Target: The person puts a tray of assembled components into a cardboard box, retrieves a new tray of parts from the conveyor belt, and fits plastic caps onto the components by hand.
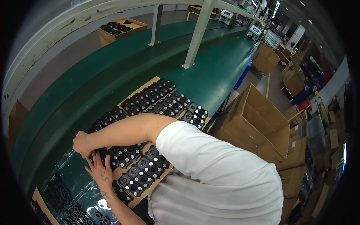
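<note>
Rows of black plastic parts with shiny round metal pieces lie on a brown cardboard sheet. My right arm reaches leftward across this sheet. At its left edge my right hand is curled closed, and whatever its fingers grip is hidden. Just below it, my left hand has its fingers spread, with the tips beside a black part at the end of a row. My right forearm covers the middle rows.
Clear plastic with loose black parts lies at lower left. The green bench runs away to the upper right, with a white post standing on it. An opened cardboard box stands at right. Another box of black parts sits beyond the bench.
</note>
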A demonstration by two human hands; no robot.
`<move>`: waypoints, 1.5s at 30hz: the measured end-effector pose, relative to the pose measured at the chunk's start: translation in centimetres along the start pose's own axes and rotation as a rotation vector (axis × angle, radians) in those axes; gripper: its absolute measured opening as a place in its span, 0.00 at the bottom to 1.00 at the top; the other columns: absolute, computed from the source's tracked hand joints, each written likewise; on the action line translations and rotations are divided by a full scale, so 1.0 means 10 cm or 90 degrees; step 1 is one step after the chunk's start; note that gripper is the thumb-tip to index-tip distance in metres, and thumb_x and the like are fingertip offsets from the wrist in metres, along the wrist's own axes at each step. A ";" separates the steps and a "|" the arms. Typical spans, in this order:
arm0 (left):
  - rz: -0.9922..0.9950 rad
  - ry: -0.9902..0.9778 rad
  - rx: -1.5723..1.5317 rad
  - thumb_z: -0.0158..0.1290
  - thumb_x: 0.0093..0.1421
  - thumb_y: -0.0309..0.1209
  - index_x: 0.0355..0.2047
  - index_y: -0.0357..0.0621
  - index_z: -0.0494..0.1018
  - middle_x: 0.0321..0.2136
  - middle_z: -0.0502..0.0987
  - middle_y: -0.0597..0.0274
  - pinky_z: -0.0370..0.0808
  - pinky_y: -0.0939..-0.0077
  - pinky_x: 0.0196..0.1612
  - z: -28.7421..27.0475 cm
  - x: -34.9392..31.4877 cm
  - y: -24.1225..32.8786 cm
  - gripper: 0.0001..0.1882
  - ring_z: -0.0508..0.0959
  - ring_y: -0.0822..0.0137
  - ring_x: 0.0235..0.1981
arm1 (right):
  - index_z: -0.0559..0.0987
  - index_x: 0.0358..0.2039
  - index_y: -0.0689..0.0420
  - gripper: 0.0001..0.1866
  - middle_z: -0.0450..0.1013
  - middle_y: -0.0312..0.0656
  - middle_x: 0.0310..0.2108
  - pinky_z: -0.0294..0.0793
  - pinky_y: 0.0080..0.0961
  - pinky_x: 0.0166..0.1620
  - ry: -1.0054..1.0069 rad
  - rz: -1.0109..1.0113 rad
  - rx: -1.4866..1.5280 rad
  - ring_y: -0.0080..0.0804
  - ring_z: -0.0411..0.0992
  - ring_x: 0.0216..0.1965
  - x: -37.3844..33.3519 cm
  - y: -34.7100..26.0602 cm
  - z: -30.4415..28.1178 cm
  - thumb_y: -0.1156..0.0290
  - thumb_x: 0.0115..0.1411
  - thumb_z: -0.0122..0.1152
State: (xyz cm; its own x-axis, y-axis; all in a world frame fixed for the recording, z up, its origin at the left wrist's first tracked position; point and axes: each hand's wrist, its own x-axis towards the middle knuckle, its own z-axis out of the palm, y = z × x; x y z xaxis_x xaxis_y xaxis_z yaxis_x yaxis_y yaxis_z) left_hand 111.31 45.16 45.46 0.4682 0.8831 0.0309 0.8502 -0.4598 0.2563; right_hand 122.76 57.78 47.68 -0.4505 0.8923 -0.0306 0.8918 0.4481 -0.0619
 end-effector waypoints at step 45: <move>-0.008 0.086 -0.055 0.38 0.66 0.68 0.61 0.40 0.72 0.69 0.63 0.55 0.42 0.28 0.70 0.18 -0.57 -0.65 0.44 0.54 0.37 0.72 | 0.85 0.48 0.57 0.23 0.83 0.41 0.36 0.76 0.37 0.44 -0.110 -0.095 0.115 0.42 0.78 0.38 0.01 -0.41 -0.16 0.76 0.48 0.71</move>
State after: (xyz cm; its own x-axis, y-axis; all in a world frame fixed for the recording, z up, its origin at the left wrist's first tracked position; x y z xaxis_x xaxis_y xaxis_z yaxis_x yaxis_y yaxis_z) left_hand 103.52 42.94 41.89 0.4162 0.8959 0.1556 0.8290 -0.4441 0.3398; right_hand 119.06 56.12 49.50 -0.5903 0.7878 -0.1757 0.8002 0.5428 -0.2550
